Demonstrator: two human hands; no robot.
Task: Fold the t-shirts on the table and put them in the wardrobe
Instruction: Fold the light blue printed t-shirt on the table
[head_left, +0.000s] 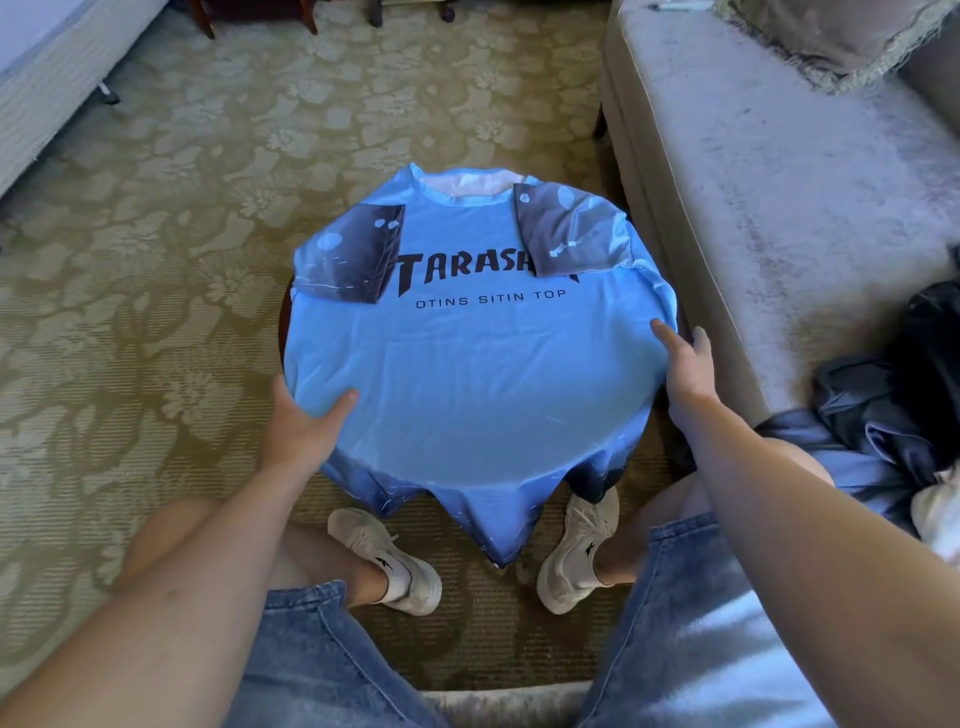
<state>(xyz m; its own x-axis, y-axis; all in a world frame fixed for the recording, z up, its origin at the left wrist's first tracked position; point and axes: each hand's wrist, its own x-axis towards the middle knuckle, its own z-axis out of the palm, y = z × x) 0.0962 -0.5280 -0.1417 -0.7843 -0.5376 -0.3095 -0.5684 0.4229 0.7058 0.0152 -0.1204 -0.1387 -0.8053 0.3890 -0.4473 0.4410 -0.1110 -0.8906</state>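
A blue t-shirt (467, 374) lies face up over a small round tabletop (283, 325) (hem hanging off the near edge), with the left hand (298, 421) and right hand (685, 369) each pinching 1 side, thumb on top; an uneven pull could likely slide it off.

Left of the table (282, 322) and beyond it, bare carpet (171, 218) leaves open room. On the table's right the sofa (753, 234) stands just beside it, leaving a narrow gap. At its near edge the hanging t-shirt (467, 389) and the person's legs (322, 556) crowd the space.
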